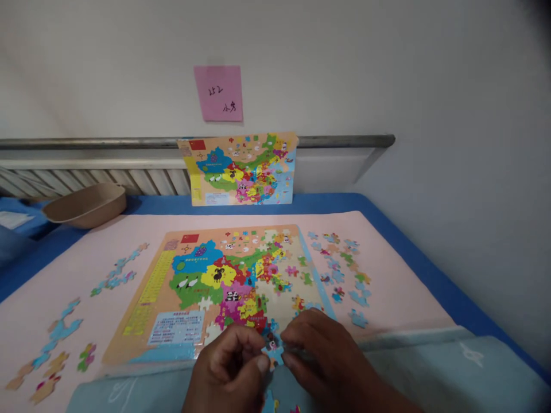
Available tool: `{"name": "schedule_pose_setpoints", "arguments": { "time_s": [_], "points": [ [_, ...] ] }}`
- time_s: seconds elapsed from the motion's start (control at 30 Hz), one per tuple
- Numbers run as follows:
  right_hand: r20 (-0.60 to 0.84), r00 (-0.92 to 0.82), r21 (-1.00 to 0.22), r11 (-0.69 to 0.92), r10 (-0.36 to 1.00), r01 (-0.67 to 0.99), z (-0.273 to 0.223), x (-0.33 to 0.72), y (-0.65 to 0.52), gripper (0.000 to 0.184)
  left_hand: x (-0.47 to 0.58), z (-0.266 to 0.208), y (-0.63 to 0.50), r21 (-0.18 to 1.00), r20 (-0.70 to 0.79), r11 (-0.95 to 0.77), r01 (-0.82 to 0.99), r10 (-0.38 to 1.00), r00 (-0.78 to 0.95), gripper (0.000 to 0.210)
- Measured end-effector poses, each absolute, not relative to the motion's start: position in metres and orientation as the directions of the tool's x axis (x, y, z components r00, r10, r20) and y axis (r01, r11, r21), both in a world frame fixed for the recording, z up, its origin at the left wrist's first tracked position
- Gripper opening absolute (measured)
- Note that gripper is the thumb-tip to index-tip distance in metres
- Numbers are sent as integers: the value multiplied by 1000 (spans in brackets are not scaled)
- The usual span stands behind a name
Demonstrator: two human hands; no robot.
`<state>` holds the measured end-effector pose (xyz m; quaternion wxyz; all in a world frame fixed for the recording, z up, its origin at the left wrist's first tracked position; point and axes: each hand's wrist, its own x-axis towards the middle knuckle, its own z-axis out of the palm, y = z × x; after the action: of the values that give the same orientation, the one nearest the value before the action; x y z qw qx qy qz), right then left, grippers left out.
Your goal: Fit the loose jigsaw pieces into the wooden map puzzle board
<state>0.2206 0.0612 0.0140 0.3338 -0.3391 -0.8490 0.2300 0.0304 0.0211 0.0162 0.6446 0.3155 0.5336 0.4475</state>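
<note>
A light blue jigsaw piece point(274, 354) with a small dark figure is held at the front edge of the map puzzle board point(124, 344). My left hand point(235, 367) pinches its left side between thumb and forefinger. From the right, the curled fingers of my right hand point(329, 361) grip the other side. The board carries a partly filled, colourful map, with pale gaps at its right and lower middle. A loose panda-side neighbour, a pink piece point(291, 271), lies over one of the pale areas. My hands hide part of the board's lower right.
Loose pieces lie right of the board point(338, 275) and in rows to its left point(62, 327). Another piece point(270, 401) rests on the teal cloth point(430, 367) below my hands. Behind stand a reference map picture point(241, 169), a brown basin point(88, 206) and a metal rail point(344, 141).
</note>
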Motion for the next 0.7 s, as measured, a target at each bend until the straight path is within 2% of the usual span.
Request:
{"name": "schedule_pose_setpoints", "arguments": {
  "time_s": [0.27, 0.5, 0.7],
  "points": [
    [397, -561, -621, 663, 726, 419, 10, 221, 58, 20, 32, 12, 23, 908, -386, 380, -176, 922, 2, 22],
    [429, -568, -587, 694, 703, 416, 11, 219, 61, 15, 32, 11, 23, 905, -396, 391, -168, 918, 9, 22],
    [478, -554, -543, 725, 682, 424, 10, 218, 61, 12, 30, 13, 26, 909, -381, 378, -173, 924, 17, 30]
  ]
}}
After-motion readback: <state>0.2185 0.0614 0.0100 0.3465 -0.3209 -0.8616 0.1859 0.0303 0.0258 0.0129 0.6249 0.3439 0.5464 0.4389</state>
